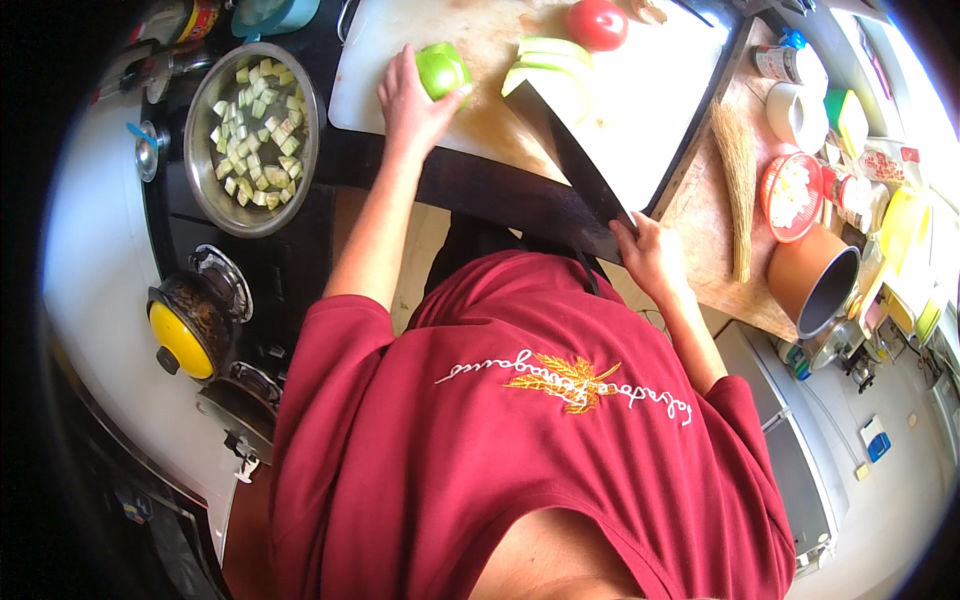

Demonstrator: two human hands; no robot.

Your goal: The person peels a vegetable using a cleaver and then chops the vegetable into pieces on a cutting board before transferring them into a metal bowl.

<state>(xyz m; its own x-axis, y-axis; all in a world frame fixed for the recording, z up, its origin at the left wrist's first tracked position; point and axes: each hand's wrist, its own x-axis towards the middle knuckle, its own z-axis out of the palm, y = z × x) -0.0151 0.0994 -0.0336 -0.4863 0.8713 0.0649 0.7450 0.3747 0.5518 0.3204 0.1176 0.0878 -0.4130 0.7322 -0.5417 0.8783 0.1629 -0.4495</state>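
Note:
My left hand (410,105) is closed around a shiny green bell pepper (444,72) at the left part of the white cutting board (480,25). In my right hand (652,255) is the handle of a kitchen knife (575,155). Its dark, broad blade slants up and left over the board, the far end beside several pale green vegetable slices (550,75). A red tomato (598,24) sits on the board behind the slices. The blade does not touch the pepper.
Left of the board stands a steel bowl (308,185) of diced pale vegetable. A yellow-lidded pot (180,340) is on the stove. On the wooden board (690,215) at right lie a straw brush (737,180), a red basket (770,195) and a copper-coloured pot (800,275).

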